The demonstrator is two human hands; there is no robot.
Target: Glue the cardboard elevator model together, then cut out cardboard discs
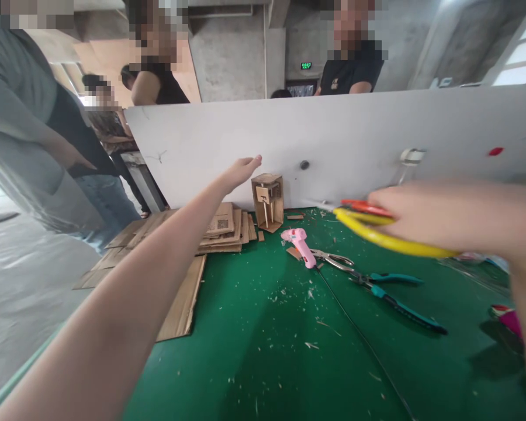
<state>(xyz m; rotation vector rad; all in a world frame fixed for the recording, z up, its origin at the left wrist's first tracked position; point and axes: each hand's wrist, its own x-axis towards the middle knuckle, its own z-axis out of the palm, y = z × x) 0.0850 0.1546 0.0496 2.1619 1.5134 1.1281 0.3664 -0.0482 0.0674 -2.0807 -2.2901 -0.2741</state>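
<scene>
My left hand (242, 173) reaches forward over the cardboard, fingers stretched out, with nothing visible in it. Just right of it stands a small upright cardboard box (279, 202) with thin white sticks inside. Blurred by motion, my right hand (409, 213) is closed around pliers (377, 237) with red and yellow handles, their tip pointing left and raised over the table. Below them lie a pink glue gun (298, 241), a silver metal hand tool (335, 260) and teal-handled pliers (388, 295).
Stacked cardboard sheets (221, 231) lie at left on the green tabletop (245, 351). The glue gun's black cord (359, 327) runs toward me. A white panel (228, 137) rises along the back edge. Scraps are scattered about. Several people stand beyond and at left.
</scene>
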